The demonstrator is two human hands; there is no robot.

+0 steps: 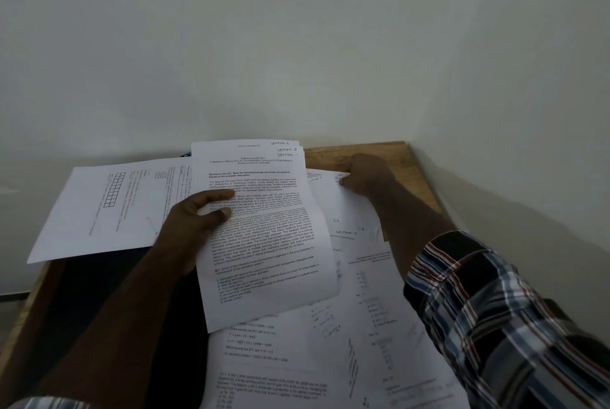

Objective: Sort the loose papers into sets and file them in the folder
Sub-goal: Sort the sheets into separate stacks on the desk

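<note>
my left hand [194,227] grips a collected set of sheets [264,230], marked section 1 to 3; my right hand [364,177] pinches a loose paper [350,210] on the desk [356,152]. sorting underway; folder unseen, filing remains.

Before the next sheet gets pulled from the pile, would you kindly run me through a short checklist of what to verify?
1. Left hand has a firm grip on the held stack: ok, thumb on top, fingers under.
2. Section labels on the held stack readable: ok, handwritten at the top corner.
3. Right hand has hold of the next sheet: cannot tell, fingers rest at its far corner.
4. That sheet's label is visible: not ok, partly covered.
5. Folder ready to receive sets: cannot tell, only a dark surface shows under the papers.
</note>
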